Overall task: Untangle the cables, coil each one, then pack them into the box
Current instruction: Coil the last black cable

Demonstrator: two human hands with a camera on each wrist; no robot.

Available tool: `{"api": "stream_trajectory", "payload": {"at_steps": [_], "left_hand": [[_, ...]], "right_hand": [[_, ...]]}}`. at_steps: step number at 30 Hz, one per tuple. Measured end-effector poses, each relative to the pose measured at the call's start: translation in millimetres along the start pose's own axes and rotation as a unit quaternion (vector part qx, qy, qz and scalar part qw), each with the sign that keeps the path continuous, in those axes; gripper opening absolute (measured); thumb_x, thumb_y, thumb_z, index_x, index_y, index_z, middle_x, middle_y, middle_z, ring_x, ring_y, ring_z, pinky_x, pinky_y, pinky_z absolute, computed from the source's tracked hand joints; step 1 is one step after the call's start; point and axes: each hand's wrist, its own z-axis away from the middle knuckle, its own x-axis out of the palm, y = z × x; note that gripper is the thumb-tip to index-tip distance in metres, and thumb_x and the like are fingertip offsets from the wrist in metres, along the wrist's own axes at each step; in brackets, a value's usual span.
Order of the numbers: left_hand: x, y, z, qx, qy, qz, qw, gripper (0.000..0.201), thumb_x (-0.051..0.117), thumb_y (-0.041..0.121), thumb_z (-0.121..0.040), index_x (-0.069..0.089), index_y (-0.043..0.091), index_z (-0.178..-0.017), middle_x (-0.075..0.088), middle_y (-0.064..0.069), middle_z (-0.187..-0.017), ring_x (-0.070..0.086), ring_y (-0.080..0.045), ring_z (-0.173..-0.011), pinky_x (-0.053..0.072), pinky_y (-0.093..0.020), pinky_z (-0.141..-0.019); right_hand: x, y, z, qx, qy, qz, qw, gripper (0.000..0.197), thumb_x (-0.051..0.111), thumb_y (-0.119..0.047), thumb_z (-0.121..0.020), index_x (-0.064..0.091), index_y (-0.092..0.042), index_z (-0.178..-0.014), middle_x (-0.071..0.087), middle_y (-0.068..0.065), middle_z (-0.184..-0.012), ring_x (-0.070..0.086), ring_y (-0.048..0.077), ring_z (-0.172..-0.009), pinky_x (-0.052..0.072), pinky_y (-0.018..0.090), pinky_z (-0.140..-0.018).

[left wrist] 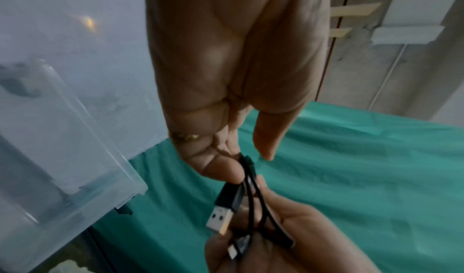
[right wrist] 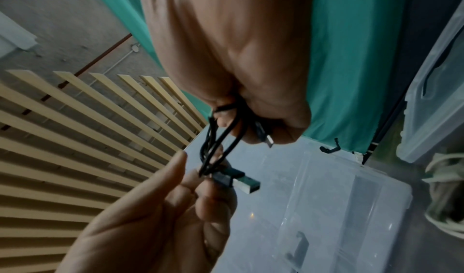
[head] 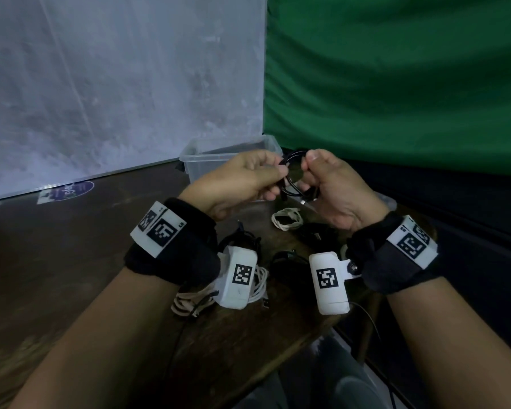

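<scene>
Black cable (head: 292, 175) coiled, pinched in left hand (head: 242, 181) and right hand (head: 337, 187) grip above clear box (head: 207, 156).

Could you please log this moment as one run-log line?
phase: coiling | left hand: pinches black cable | right hand: grips black cable | box: no cable visible inside

A dark wooden tabletop (head: 80, 261) carries a clear plastic box (head: 201, 160) at its far edge. Nearer than the box lie a cream cable coil (head: 286, 220), black cables (head: 281, 258) and white cables (head: 258, 286); a sticker (head: 67, 191) lies to its left.
</scene>
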Motion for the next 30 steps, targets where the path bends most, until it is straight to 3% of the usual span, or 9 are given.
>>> {"api": "stream_trajectory", "payload": {"at_steps": [4, 7, 9, 11, 13, 17, 20, 23, 30], "left_hand": [[5, -2, 1, -0.006, -0.016, -0.039, 0.999, 0.013, 0.053, 0.009, -0.094, 0.058, 0.013, -0.082, 0.061, 0.002, -0.070, 0.050, -0.001, -0.055, 0.043, -0.010, -0.052], [4, -3, 1, -0.039, -0.030, -0.064, 0.997, 0.017, 0.048, 0.012, -0.097, 0.059, 0.013, -0.084, 0.068, 0.008, -0.065, 0.050, -0.001, -0.053, 0.043, -0.012, -0.051], [4, -4, 0, -0.039, -0.023, -0.077, 0.996, 0.025, 0.042, 0.018, -0.100, 0.059, 0.005, -0.088, 0.067, 0.002, -0.072, 0.052, -0.004, -0.055, 0.044, -0.017, -0.054], [8, -4, 1, -0.026, -0.002, -0.018, 1.000, 0.037, 0.034, 0.021, -0.103, 0.054, -0.002, -0.083, 0.063, -0.006, -0.069, 0.058, -0.006, -0.056, 0.047, -0.018, -0.057], [11, -1, 2, -0.044, 0.034, 0.102, 0.993, 0.039, 0.032, 0.023, -0.103, 0.047, 0.005, -0.072, 0.056, -0.002, -0.056, 0.058, -0.010, -0.054, 0.049, -0.016, -0.054], [9, 4, -2, -0.091, 0.022, 0.249, 0.964, 0.043, 0.028, 0.039, -0.102, 0.048, 0.009, -0.077, 0.049, 0.005, -0.053, 0.038, -0.007, -0.050, 0.045, -0.017, -0.051], [5, 4, -2, -0.110, 0.014, 0.244, 0.963, 0.040, 0.029, 0.038, -0.102, 0.048, 0.011, -0.079, 0.048, 0.006, -0.059, 0.035, -0.004, -0.040, 0.037, -0.018, -0.055], [5, 3, -1, -0.121, 0.026, 0.223, 0.967, 0.032, 0.035, 0.030, -0.102, 0.048, 0.010, -0.081, 0.035, 0.004, -0.059, 0.035, -0.004, -0.039, 0.036, -0.018, -0.054], [8, 5, 3, -0.105, 0.005, 0.159, 0.982, 0.034, 0.035, 0.025, -0.102, 0.042, 0.013, -0.070, 0.038, 0.009, -0.042, 0.029, -0.009, -0.055, 0.034, -0.018, -0.053]], "right_hand": [[4, 1, -1, 0.009, 0.016, 0.011, 1.000, 0.031, 0.037, -0.022, -0.102, 0.046, -0.013, -0.074, 0.036, -0.003, -0.051, 0.033, 0.010, -0.050, 0.033, 0.027, -0.057], [6, 8, -3, 0.004, 0.023, 0.034, 0.999, 0.032, 0.037, -0.023, -0.102, 0.046, -0.013, -0.073, 0.039, -0.006, -0.046, 0.035, 0.010, -0.046, 0.035, 0.030, -0.060], [8, 13, -3, -0.004, 0.009, 0.070, 0.997, 0.032, 0.036, -0.022, -0.103, 0.046, -0.014, -0.073, 0.044, -0.006, -0.049, 0.039, 0.008, -0.046, 0.036, 0.028, -0.060], [11, 14, -1, -0.012, -0.025, 0.085, 0.996, 0.033, 0.034, -0.020, -0.103, 0.047, -0.014, -0.073, 0.052, -0.002, -0.056, 0.045, 0.007, -0.049, 0.037, 0.023, -0.057], [11, 11, -1, -0.011, -0.057, 0.067, 0.996, 0.033, 0.034, -0.019, -0.103, 0.049, -0.013, -0.074, 0.054, 0.002, -0.058, 0.047, 0.015, -0.058, 0.038, 0.023, -0.060], [-1, 1, -2, 0.050, -0.100, 0.008, 0.994, 0.028, 0.039, -0.023, -0.101, 0.059, -0.008, -0.088, 0.043, -0.002, -0.056, 0.041, 0.023, -0.072, 0.039, 0.027, -0.066], [-10, -6, 4, 0.093, -0.145, -0.002, 0.985, 0.029, 0.040, -0.023, -0.100, 0.063, -0.006, -0.101, 0.047, 0.001, -0.064, 0.044, 0.023, -0.075, 0.044, 0.025, -0.058], [-15, -9, 9, 0.096, -0.161, 0.005, 0.982, 0.027, 0.043, -0.017, -0.097, 0.062, -0.002, -0.110, 0.052, 0.001, -0.069, 0.049, 0.022, -0.081, 0.045, 0.028, -0.068], [-20, -13, 15, 0.094, -0.119, 0.079, 0.985, 0.015, 0.065, -0.010, -0.078, 0.067, -0.003, -0.090, 0.067, 0.009, -0.073, 0.060, 0.012, -0.059, 0.053, 0.018, -0.053]]}}
